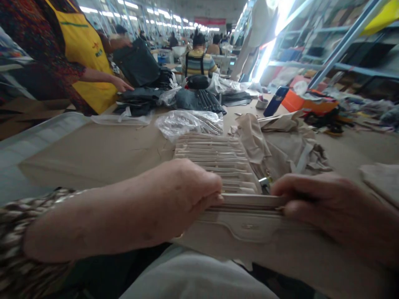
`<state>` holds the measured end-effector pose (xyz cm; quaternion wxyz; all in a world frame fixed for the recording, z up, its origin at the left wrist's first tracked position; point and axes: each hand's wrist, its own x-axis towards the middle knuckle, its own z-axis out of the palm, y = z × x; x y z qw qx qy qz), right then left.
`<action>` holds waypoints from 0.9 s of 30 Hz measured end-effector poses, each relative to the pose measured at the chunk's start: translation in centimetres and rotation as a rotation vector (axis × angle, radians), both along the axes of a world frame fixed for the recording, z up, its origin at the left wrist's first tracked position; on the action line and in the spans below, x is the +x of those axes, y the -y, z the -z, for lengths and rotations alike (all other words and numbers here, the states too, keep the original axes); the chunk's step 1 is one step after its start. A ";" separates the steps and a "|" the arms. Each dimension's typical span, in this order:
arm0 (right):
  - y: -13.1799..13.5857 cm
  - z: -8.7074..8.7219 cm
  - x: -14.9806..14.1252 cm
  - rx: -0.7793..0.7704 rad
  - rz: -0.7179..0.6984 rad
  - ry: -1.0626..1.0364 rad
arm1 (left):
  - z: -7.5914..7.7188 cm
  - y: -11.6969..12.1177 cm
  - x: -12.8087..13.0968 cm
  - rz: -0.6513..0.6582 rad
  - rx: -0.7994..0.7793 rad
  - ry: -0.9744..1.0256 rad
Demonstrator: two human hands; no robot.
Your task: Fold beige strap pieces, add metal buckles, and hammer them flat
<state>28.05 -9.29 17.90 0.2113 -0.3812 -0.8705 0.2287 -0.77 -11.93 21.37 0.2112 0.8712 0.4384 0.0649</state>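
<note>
A beige bag panel [212, 230] with a zipper along its top and a small raised label patch [249, 227] hangs at the table's near edge, above my lap. My left hand [187, 195] is closed on its upper edge, thumb and fingers pinched near the middle. At the other end of the zipper, my right hand [333, 203] grips the same edge, fingers curled behind and thumb in front. Just beyond lies an overlapping row of similar beige pieces [212, 155]. A small shiny metal item [264, 182] sits close to my right fingers; its kind is unclear.
Crumpled clear plastic [187, 123] and loose beige fabric [277, 145] lie farther back. Beyond are dark bag pieces [199, 99], a blue phone-like object [276, 101] and an orange box [299, 101]. A co-worker in a yellow apron [84, 45] handles dark pieces at left.
</note>
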 end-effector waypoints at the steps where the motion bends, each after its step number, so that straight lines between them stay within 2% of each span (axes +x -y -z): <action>1: -0.4 2.0 -0.5 -0.084 -0.070 0.026 | 1.7 -0.4 -0.1 -0.021 -0.055 -0.029; 3: -1.1 6.3 -1.3 -0.155 -0.096 0.066 | 5.5 -1.4 -0.1 -0.078 -0.120 -0.091; 5: -1.6 10.1 -1.9 -0.121 -0.055 0.149 | 9.0 -2.4 0.0 -0.115 -0.145 -0.181; 7: -2.1 12.7 -2.2 -0.040 -0.019 0.280 | 11.6 -3.3 0.0 -0.115 -0.137 -0.246; 9: -2.4 14.2 -2.4 0.053 -0.003 0.387 | 13.1 -4.0 0.0 -0.122 -0.110 -0.302; 12: -3.0 14.8 -2.8 0.143 0.007 0.461 | 14.1 -4.3 0.2 -0.161 -0.019 -0.364; 15: -3.3 14.8 -3.4 0.147 0.050 0.500 | 13.9 -4.0 0.7 -0.151 0.070 -0.423; 19: -2.9 14.9 -4.1 0.110 0.101 0.508 | 13.8 -2.5 2.4 -0.001 0.261 -0.473; 23: -3.8 14.6 -3.4 0.072 0.105 0.486 | 16.0 -1.1 3.5 0.245 0.357 -0.311; 25: -5.8 13.9 -2.1 0.076 0.157 0.471 | 17.5 -0.7 3.5 0.265 0.375 -0.261; 27: -8.9 13.1 -0.3 0.113 0.265 0.484 | 18.5 -0.6 3.2 0.246 0.363 -0.240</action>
